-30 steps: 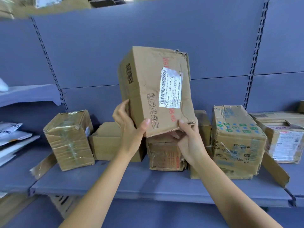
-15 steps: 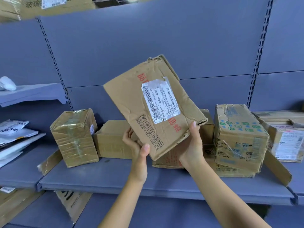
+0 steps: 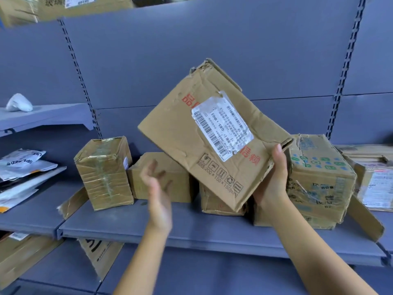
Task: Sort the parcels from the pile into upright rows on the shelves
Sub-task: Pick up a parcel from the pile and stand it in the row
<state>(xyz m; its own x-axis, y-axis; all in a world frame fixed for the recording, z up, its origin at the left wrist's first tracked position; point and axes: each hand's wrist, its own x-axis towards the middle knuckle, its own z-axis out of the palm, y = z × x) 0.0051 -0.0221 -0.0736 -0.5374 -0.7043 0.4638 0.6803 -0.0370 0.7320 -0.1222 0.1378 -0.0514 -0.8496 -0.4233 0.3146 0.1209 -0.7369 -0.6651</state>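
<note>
The right hand (image 3: 274, 184) grips the lower right corner of 1 dented, labelled parcel (image 3: 212, 141), held tilted in the air above the shelf (image 3: 131, 226) in front of a row of boxes (image 3: 319, 179), while the left hand (image 3: 158, 188) hangs apart from it, fingers loosely spread, holding nothing.

Left hand (image 3: 158, 188) showing blurred, right hand (image 3: 274, 179) hiding its fingers behind the tilted box (image 3: 204, 141), small box (image 3: 214, 206) peeking out beneath it, rightmost box (image 3: 377, 184) running off the edge.
</note>
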